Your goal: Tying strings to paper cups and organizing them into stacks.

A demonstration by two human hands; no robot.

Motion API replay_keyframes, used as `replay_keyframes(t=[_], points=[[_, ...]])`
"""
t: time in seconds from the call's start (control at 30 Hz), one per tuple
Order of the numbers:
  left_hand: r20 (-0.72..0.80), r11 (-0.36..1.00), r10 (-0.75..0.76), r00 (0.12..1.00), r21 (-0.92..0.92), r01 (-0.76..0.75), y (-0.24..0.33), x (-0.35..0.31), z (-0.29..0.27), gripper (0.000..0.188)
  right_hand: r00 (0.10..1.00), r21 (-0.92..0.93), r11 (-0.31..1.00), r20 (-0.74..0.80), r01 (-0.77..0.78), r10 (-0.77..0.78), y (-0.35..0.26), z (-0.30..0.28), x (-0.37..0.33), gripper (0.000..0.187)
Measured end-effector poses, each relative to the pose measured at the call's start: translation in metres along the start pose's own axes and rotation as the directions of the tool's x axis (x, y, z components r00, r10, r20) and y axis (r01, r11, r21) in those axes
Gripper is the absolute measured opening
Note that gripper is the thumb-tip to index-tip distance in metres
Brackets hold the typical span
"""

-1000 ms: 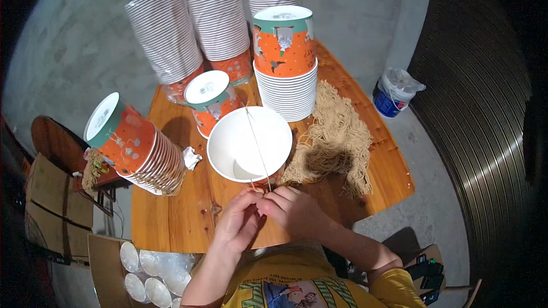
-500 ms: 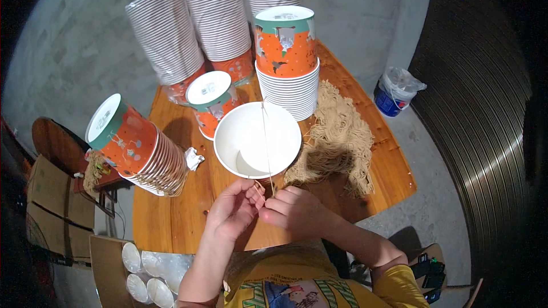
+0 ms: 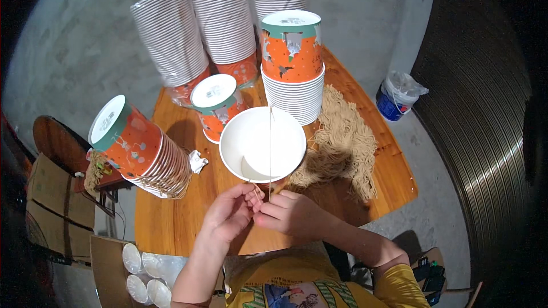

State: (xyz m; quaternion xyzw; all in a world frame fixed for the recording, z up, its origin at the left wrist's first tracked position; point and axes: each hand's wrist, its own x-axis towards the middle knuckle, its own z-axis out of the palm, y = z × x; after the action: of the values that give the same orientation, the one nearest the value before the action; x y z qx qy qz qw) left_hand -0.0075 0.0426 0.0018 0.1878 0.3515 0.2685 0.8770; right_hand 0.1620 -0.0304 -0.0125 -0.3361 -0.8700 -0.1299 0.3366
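A white paper bowl [image 3: 262, 144] is sitting mid-table, a thin string [image 3: 270, 148] stretching across its mouth. The left hand [image 3: 231, 215] is pinching its near rim; the right hand [image 3: 289, 212], fingers curled, is gripping the string's near end.

A white paper bowl [image 3: 262, 144] sits open-side up near the table's front edge. A thin pale string [image 3: 270, 148] runs taut straight across its mouth.

— What do you see of the person's clothing from your station?
— I see a yellow short-sleeved shirt [image 3: 319, 285] with a colourful printed picture on the chest. Both forearms are bare.
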Motion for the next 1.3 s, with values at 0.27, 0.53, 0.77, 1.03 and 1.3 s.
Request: replay_keyframes(t=[0.27,0.53,0.77,1.03,1.3], points=[[-0.083,0.997,0.076,0.994,-0.013,-0.077,0.005,0.000,-0.010,0.013,0.900,-0.166,0.917,0.193,-0.362,0.391,0.021,-0.045,0.009,0.035],[0.030,0.904,0.424,0.905,0.044,-0.425,-0.007,-0.030,-0.008,0.008,0.837,0.047,0.837,0.063,-0.546,0.543,0.064,-0.057,0.023,0.020],[0.458,-0.334,0.888,-0.048,0.569,-0.752,0.068,-0.122,-0.046,0.077,0.668,0.840,0.092,0.353,-0.534,0.655,0.074,-0.075,0.100,0.014],[0.408,-0.224,0.854,0.322,0.848,-0.481,0.195,-0.178,-0.059,0.070,0.797,0.773,-0.543,0.535,-0.327,0.282,0.073,0.006,0.256,0.024],[0.408,-0.269,0.911,0.067,0.709,-0.652,0.239,-0.155,-0.043,0.109,0.730,0.744,-0.639,0.547,-0.198,0.410,0.103,0.067,0.310,0.008]])
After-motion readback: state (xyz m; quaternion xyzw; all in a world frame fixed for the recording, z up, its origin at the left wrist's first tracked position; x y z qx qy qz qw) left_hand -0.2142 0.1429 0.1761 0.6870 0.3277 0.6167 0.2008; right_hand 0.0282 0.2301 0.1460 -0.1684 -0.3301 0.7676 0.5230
